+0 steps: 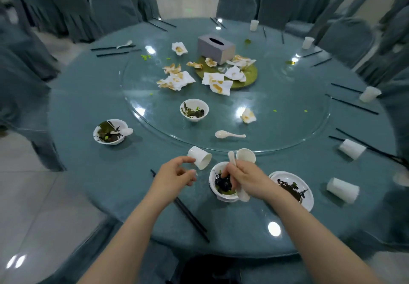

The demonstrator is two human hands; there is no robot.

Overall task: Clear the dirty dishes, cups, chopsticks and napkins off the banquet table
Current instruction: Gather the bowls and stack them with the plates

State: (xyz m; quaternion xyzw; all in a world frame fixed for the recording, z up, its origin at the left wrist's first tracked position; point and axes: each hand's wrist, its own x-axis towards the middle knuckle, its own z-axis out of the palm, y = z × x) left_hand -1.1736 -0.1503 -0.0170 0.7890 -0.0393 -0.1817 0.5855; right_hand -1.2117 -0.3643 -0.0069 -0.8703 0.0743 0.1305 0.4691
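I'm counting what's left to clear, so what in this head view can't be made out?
- White bowl by the table's near edge: the right hand, gripping a white spoon, hides part of its contents.
- White object: cut off by the right frame edge.
- Far tables: blurred.

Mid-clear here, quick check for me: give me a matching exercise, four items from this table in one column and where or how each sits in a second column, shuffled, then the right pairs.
Things:
1. tissue box
2. loose spoon
3. plate
4. tipped cup

Places or states:
A. lying on its side by the left hand
B. on the cloth to the right of the right hand, smeared with dark sauce
C. at the middle of the glass turntable, among stained napkins
D. lying alone on the near part of the glass

Pairs: 1-C, 2-D, 3-B, 4-A
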